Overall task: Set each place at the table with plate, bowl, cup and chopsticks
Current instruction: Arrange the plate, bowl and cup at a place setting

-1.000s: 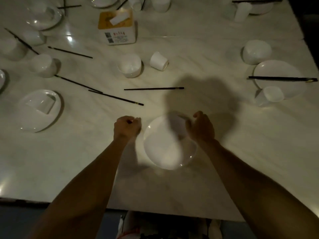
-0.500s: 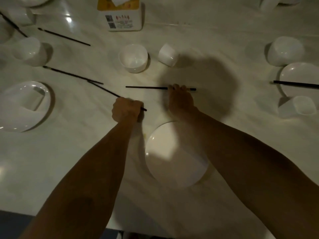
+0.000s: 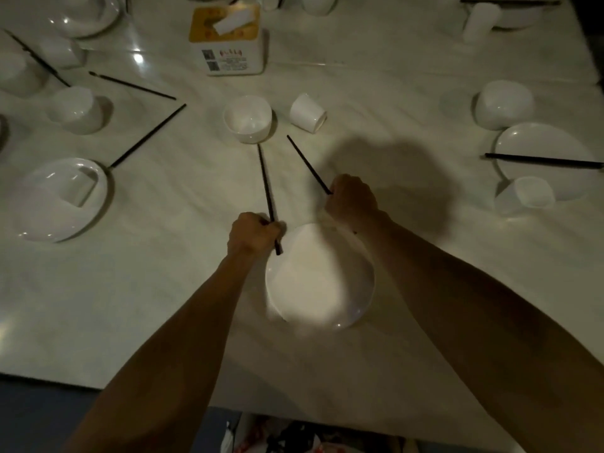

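Pointing away from both fists, left chopstick (image 3: 266, 184) sits gripped in left hand (image 3: 253, 237), right chopstick (image 3: 309, 164) in right hand (image 3: 351, 202), white plate (image 3: 320, 279) just nearside of both.

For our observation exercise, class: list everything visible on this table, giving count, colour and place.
round white ceramic plates: at least four, white; nearest, left, right, far right.
white ceramic bowls: three clear, white; centre, left, right.
small white cups: at least four, white; tipped at centre, on left plate, by right plate, far right.
thin black chopsticks: at least seven, black; two held, three loose left, others on right plates.
yellow-topped white tissue box: one, far centre.
pale marble tabletop: one, under everything.
left grip: one, holding a chopstick.
right grip: one, holding the other.
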`<state>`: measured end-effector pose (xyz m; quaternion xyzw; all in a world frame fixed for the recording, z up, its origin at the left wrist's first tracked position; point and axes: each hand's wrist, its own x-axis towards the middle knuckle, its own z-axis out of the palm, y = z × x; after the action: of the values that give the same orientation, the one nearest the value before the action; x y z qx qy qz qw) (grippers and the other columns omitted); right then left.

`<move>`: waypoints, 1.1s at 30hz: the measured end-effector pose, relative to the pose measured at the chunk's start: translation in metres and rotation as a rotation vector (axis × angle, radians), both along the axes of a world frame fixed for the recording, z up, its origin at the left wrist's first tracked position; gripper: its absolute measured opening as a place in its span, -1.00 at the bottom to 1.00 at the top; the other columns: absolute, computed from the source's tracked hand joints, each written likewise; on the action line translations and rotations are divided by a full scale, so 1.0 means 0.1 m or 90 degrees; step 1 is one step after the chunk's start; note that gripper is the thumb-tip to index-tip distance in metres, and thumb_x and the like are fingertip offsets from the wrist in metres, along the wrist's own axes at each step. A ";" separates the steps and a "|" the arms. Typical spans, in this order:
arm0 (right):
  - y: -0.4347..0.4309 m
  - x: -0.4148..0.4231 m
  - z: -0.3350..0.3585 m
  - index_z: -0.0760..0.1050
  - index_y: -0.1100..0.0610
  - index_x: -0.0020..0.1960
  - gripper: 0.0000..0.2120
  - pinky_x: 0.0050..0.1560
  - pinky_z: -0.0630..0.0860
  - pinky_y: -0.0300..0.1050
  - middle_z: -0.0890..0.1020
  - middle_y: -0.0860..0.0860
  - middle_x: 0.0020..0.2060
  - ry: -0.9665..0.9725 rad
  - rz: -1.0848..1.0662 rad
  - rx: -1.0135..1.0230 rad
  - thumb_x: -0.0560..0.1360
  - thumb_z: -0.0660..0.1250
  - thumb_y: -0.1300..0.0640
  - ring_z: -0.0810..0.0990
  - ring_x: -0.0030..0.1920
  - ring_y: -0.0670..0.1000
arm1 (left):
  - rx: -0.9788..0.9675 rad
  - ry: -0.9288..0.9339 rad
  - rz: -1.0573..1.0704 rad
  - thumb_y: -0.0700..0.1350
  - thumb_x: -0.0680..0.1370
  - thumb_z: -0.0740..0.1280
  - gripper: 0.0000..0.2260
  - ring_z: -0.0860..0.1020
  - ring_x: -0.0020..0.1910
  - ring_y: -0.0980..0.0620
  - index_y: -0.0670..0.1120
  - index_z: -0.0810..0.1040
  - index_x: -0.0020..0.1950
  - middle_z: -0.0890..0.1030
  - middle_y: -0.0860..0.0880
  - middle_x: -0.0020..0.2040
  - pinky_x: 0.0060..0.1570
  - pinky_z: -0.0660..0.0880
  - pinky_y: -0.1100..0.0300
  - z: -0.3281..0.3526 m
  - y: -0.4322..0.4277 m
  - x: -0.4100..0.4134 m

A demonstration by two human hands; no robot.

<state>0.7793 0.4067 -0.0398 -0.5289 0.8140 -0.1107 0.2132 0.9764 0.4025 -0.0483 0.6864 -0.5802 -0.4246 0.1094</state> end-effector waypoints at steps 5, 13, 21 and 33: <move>0.49 0.17 0.05 0.64 0.28 -0.11 -0.86 -0.25 0.49 -0.20 0.69 0.18 -0.20 -0.206 -0.071 0.047 0.42 0.35 0.23 0.68 -0.18 0.15 | 0.024 0.084 -0.034 0.01 0.30 0.42 -0.77 0.67 -0.19 -0.04 -0.16 0.67 -0.34 0.69 -0.10 -0.27 -0.01 0.60 0.02 -0.02 0.44 -0.05; 1.16 0.51 -0.20 0.63 0.32 -0.17 -0.89 -0.29 0.67 0.00 0.69 0.19 -0.32 -0.355 -0.180 0.088 0.43 0.36 0.28 0.69 -0.38 0.11 | 0.043 0.070 -0.066 -0.12 0.41 0.47 -0.89 0.65 -0.39 0.01 -0.11 0.64 -0.29 0.67 -0.07 -0.39 -0.23 0.63 0.13 -0.14 0.91 -0.07; 1.31 0.62 -0.19 0.63 0.31 -0.16 -0.88 -0.49 0.59 -0.15 0.67 0.15 -0.36 -0.352 -0.203 0.103 0.43 0.42 0.23 0.64 -0.49 0.05 | 0.095 0.110 -0.070 -0.20 0.37 0.48 -0.95 0.59 -0.48 -0.04 -0.18 0.67 -0.25 0.66 -0.14 -0.37 -0.38 0.49 0.21 -0.14 1.09 0.01; 1.58 0.57 -0.11 0.65 0.23 -0.08 -0.88 -0.31 0.67 -0.05 0.70 0.16 -0.27 -0.354 -0.138 0.084 0.42 0.38 0.34 0.71 -0.29 0.07 | 0.109 0.132 -0.140 -0.25 0.29 0.53 -0.88 0.47 -0.51 0.08 -0.04 0.70 -0.30 0.61 -0.07 -0.42 -0.47 0.38 0.28 -0.13 1.24 0.04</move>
<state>0.8361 0.5650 -0.0508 -0.3737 0.7814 -0.2203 0.4486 0.9805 0.5264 -0.0613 0.5779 -0.5993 -0.5504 0.0629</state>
